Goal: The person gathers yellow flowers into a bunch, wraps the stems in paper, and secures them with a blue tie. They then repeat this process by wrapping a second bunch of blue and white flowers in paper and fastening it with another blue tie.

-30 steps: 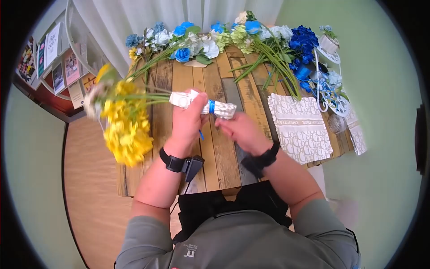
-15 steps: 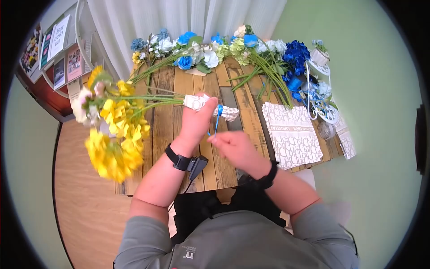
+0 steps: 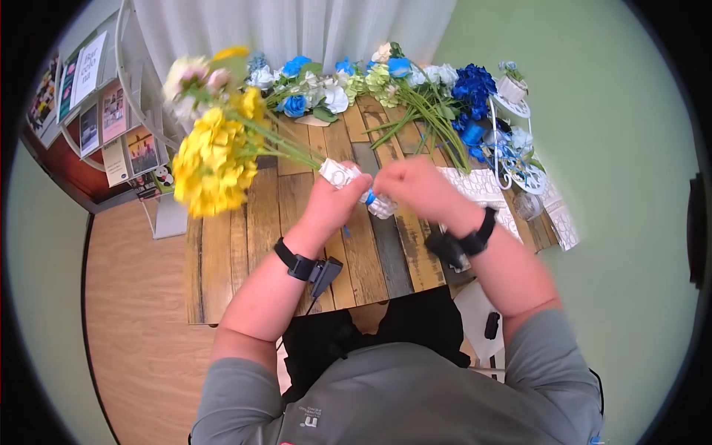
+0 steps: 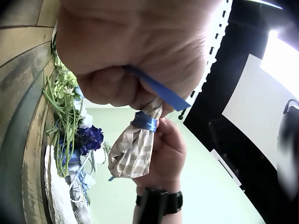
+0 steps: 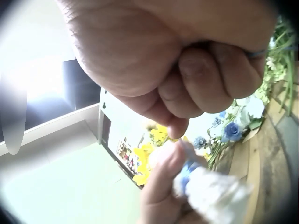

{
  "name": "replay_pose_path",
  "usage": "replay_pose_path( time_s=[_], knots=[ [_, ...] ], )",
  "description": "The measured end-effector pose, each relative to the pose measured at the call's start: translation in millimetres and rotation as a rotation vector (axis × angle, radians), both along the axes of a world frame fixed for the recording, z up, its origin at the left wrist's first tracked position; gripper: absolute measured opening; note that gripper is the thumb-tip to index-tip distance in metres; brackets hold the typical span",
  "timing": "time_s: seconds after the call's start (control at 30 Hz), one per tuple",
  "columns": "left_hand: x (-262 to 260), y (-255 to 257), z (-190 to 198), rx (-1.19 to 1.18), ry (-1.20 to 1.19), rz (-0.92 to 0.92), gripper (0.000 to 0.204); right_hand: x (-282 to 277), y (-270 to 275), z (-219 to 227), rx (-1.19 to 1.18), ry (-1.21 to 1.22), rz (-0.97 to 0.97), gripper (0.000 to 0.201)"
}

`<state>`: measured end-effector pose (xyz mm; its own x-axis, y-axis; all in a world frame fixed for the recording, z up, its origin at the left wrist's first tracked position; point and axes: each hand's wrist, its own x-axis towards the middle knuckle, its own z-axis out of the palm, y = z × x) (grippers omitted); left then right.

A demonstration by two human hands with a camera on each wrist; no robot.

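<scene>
Holding a bouquet [image 3: 222, 144] above the table [image 3: 230, 245], yellow heads [image 3: 208, 178] to the left, wrapped stems to the right. Closing the left hand [image 3: 331, 202] round the wrap [image 3: 335, 174], just beside a band of blue ribbon [image 3: 371, 197]; apparently pinching ribbon in the curled right hand [image 3: 423, 189], with no telling exactly which fingers. Looking light but top-heavy, probably swaying on slim, springy stems if tilted. Likely creasing easily at the soft paper, slipping a little at the smooth ribbon, crushing at the petals. Calling, on that judgement, for a firm hold on the wrap, near the band. Facing blue and white flowers [image 3: 335, 99] along the far edge, with patterned sheets [image 3: 486, 189] and a white stand [image 3: 532, 180] to the right.
</scene>
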<state>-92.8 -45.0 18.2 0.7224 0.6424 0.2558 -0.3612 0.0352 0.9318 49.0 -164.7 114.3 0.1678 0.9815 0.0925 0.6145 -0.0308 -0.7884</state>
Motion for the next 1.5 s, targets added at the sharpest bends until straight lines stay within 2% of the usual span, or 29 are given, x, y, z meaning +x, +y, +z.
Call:
replay_pose_path(
  time_s=[0.03,0.07,0.1,0.17,0.2,0.27,0.3,0.37,0.4,0.43,0.5,0.57,0.63,0.67,0.7,0.77,0.87,0.97,1.0,1.07,1.2,1.27,1.4,1.5],
  knots=[
    [2.8,1.0,-1.3,0.004,-0.004,0.007,0.008,-20.9,-9.1,1.6,-0.010,-0.128,-0.043,0.023],
    [5.2,0.5,-4.0,-0.061,-0.057,0.059,0.009,-36.3,-16.1,-12.1,0.134,-0.163,-0.056,0.025],
    [5.9,0.3,-5.6,-0.128,-0.107,0.110,0.010,-48.1,-22.8,-24.0,0.156,-0.173,-0.088,0.024],
    [-1.5,-2.6,4.0,-0.153,-0.082,0.113,0.011,-60.6,-28.4,-57.3,0.187,0.084,-0.132,0.023],
    [-5.3,-4.2,9.4,-0.181,-0.053,0.106,0.012,-60.8,-27.7,-68.0,0.185,0.090,-0.131,0.023],
    [-8.1,-8.1,12.6,-0.190,-0.057,0.079,0.013,-59.7,-27.6,-86.9,0.021,0.613,-0.212,0.019],
    [-7.9,-9.7,14.1,-0.198,-0.068,0.049,0.013,-53.7,-25.5,-92.9,0.022,0.617,-0.217,0.019],
    [-6.6,-14.1,17.0,-0.217,-0.071,0.000,0.013,-28.5,-19.8,-99.7,-0.015,0.930,-0.180,0.015],
    [-6.4,-16.4,18.1,-0.238,-0.077,-0.042,0.013,-8.9,-17.3,-104.4,-0.007,1.020,-0.051,0.016],
    [-7.6,-16.6,19.8,-0.238,-0.076,-0.046,0.013,-2.6,-13.5,-98.0,-0.005,1.021,-0.054,0.016],
    [-11.2,-14.2,22.7,-0.278,-0.010,-0.151,0.013,7.2,-5.5,-82.4,-0.047,0.903,-0.076,0.017],
    [-8.4,-11.2,21.6,-0.290,0.054,-0.114,0.013,31.6,3.0,-71.3,-0.131,0.825,-0.028,0.016],
    [-6.1,-6.5,17.3,-0.305,0.121,-0.079,0.013,33.9,4.0,-40.1,-0.239,0.526,0.073,0.017],
    [-6.0,-0.4,13.8,-0.292,0.150,-0.122,0.013,30.0,6.9,-32.4,-0.209,0.375,0.033,0.021],
    [-5.1,5.0,10.4,-0.277,0.177,-0.164,0.013,28.0,8.8,-32.0,-0.208,0.379,0.035,0.021],
    [-1.0,13.5,3.7,-0.252,0.217,-0.141,0.013,24.8,10.7,-36.5,-0.066,-0.087,0.047,0.019],
    [1.0,17.9,-2.7,-0.229,0.318,-0.105,0.014,21.3,11.9,-52.8,-0.001,-0.181,0.016,0.018],
    [0.4,17.5,0.9,-0.192,0.409,-0.080,0.014,16.1,11.5,-68.0,-0.004,-0.172,0.000,0.018],
    [1.0,19.2,-2.6,-0.115,0.474,-0.096,0.014,16.5,12.9,-74.5,-0.011,-0.155,0.007,0.018],
    [3.2,22.9,-6.7,-0.009,0.613,-0.128,0.015,18.2,15.0,-86.2,-0.007,-0.156,0.067,0.017],
    [6.6,28.0,-22.7,0.143,0.724,-0.127,0.021,18.1,18.0,-102.7,-0.042,-0.102,0.178,0.016],
    [6.0,30.4,-30.2,0.261,0.789,-0.136,0.021,13.7,15.7,-116.2,0.043,-0.303,0.235,0.015],
    [8.9,30.0,-33.7,0.258,0.846,-0.141,0.025,10.2,15.3,-139.8,0.127,-0.206,0.255,0.017],
    [11.0,37.3,-57.3,0.359,0.924,-0.082,0.033,13.0,17.6,-145.0,0.137,-0.160,0.258,0.018]
  ],
)
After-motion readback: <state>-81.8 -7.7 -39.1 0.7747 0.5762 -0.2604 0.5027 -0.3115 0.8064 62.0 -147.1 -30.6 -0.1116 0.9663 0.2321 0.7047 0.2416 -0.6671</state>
